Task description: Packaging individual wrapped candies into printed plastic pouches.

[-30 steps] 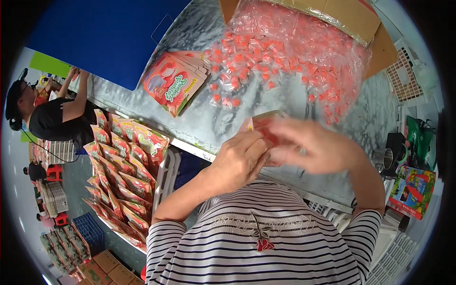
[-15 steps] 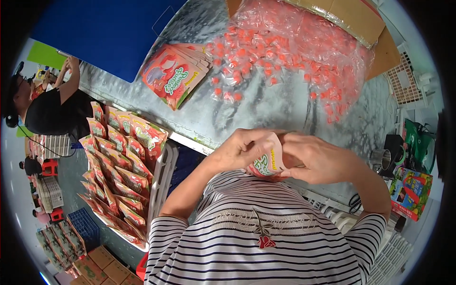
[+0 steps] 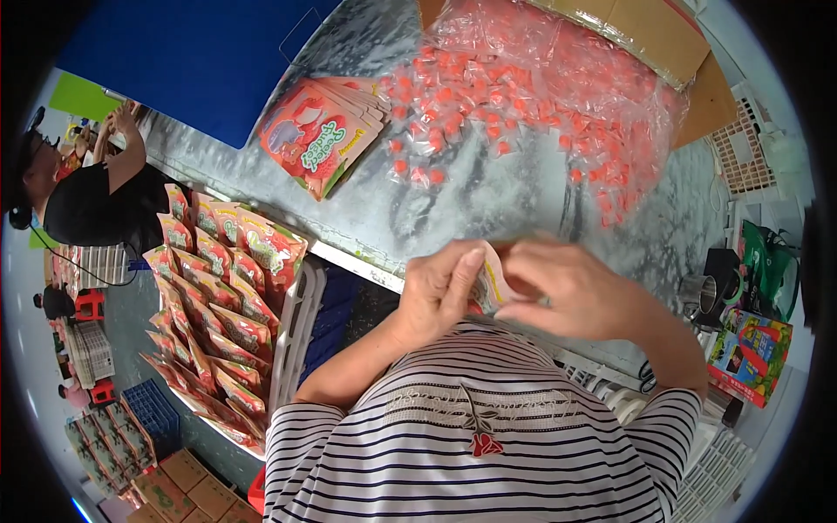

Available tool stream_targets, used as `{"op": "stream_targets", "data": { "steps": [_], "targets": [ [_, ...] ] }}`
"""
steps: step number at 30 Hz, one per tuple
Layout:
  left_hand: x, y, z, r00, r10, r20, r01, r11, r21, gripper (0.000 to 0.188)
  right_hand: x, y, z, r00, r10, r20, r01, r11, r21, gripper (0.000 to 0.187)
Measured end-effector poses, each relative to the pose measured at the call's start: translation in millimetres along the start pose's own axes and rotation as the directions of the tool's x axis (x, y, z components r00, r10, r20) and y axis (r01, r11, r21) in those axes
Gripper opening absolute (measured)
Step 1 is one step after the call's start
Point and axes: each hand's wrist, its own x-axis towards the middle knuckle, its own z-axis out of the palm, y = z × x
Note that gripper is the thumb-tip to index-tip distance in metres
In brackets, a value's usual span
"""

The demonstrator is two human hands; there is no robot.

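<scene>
A small pink snack pouch (image 3: 497, 283) is held upright close to my striped shirt. My left hand (image 3: 436, 292) pinches its left side, the thumb pressed flat along the front. At the pouch's right edge is my right hand (image 3: 571, 292), slightly blurred, with its thumb and fingers apart and nothing visible between them. The far fingertips of that hand are hidden behind the pouch. Beyond my hands, small clear-wrapped red candies (image 3: 436, 135) lie scattered on the marbled table (image 3: 488, 205). A fanned stack of flat pink pouches (image 3: 318, 139) lies to their left.
A white crate (image 3: 292, 349) of filled pouches (image 3: 218, 305) stands at my left. At the back, a cardboard box (image 3: 641, 35) adjoins the candy heap. A blue panel (image 3: 183, 61) covers the far left. Scissors (image 3: 647, 375) hang right; a co-worker (image 3: 105, 196) sits left.
My left hand has turned the pouch more edge-on, so less of its printed front shows. My right hand has shifted slightly and spread its thumb from its fingers.
</scene>
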Motion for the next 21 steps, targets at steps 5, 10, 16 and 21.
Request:
{"op": "stream_targets", "data": {
  "steps": [5,10,16,21],
  "targets": [
    [4.6,-10.0,-11.0,0.988,-0.079,-0.133,0.075,0.997,-0.034,0.026,-16.7,28.7,17.3,0.655,-0.028,-0.755,0.161,0.981,0.104,0.062],
    [6.6,-13.0,-6.4,0.980,-0.116,-0.162,0.105,0.992,-0.073,0.026,-9.1,66.1,71.2,0.665,0.219,-0.714,0.178,0.882,0.436,0.021],
    [14.1,-15.8,-9.5,0.941,-0.191,-0.279,0.157,0.978,-0.137,0.032,-0.3,64.7,76.5,0.468,0.243,-0.850,0.184,0.914,0.362,0.011],
    [11.7,-23.2,-23.7,0.940,-0.314,-0.135,0.273,0.928,-0.255,0.033,-3.9,73.2,84.7,0.542,0.270,-0.796,0.223,0.867,0.446,0.012]
  ]
}}
